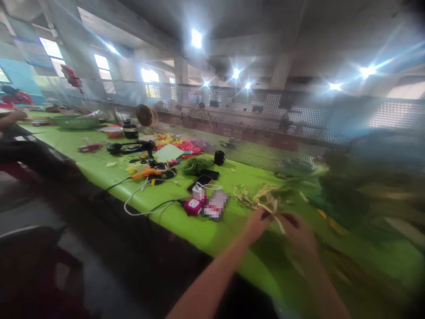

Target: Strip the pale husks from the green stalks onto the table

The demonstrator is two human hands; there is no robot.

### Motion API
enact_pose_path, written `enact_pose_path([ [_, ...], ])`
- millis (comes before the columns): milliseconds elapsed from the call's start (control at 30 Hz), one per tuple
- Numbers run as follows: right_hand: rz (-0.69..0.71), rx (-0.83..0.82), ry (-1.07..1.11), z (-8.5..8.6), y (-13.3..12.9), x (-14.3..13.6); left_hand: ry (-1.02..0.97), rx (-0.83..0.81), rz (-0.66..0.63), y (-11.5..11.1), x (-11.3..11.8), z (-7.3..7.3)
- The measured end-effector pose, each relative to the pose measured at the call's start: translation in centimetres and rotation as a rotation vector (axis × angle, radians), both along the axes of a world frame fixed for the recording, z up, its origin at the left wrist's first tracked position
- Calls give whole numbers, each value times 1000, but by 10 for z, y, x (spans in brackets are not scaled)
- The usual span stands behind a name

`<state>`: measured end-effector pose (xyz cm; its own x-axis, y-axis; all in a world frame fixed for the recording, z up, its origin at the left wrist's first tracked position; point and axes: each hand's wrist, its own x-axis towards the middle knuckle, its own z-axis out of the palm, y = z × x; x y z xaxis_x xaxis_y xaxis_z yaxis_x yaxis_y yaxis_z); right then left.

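Observation:
Both hands meet at the right of the green-covered table (175,221). My left hand (258,225) is closed, its fingertips pinching a pale, thin strip (280,225). Close beside it, my right hand (297,228) has its fingers curled at the same strip, though blur hides the fingertips. Just beyond the hands lies a loose heap of pale yellowish strips (245,196). Some green, leafy-looking material (299,181) is farther right, smeared by blur.
Left of the hands are a pink power adapter (193,206), white cables, a phone (199,182) and a black cup (219,157). An orange glue gun (146,173), colourful pieces (186,146) and a green basin (75,122) lie farther left. A person's arm (11,117) shows at the left edge.

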<state>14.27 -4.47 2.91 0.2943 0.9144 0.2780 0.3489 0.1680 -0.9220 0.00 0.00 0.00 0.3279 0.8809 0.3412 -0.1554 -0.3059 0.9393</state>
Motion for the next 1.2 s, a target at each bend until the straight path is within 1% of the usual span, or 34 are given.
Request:
enact_pose_path([
  [167,7,23,-69,-5,0,1,-33,-27,37,0,0,1],
  [367,24,101,-190,4,-8,-6,-26,-75,32,-1,0,3],
  [533,32,184,-263,8,-9,-6,-10,-98,18,-2,-1,6],
  [833,35,262,-325,3,-6,-4,-32,-117,8,-1,1,2],
  [1000,2,215,-286,7,-11,-7,-59,-97,-37,-3,2,5],
  [1200,-29,100,-145,8,-11,-6,-70,-55,-107,-5,2,4],
])
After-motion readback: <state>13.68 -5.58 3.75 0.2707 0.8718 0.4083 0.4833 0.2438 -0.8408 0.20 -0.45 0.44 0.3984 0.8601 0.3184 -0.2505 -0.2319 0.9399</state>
